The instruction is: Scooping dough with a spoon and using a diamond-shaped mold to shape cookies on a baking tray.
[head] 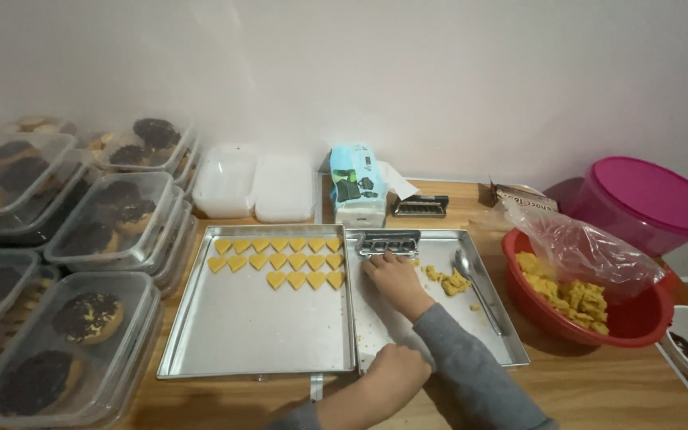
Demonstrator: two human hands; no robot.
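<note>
The right hand point(392, 275) presses, fingers together, against a metal mould point(388, 242) in the right tray point(511, 350). The left hand point(396, 370), curled into a loose fist, rests on that tray's near edge beside the heart-shaped cookies point(280, 261).

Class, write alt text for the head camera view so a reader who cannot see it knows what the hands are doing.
The right hand presses on a metal mould on a steel tray, while the left hand rests at that tray's near edge. A second tray beside it holds rows of yellow heart-shaped dough pieces; a spoon and dough crumbs lie nearby.
</note>
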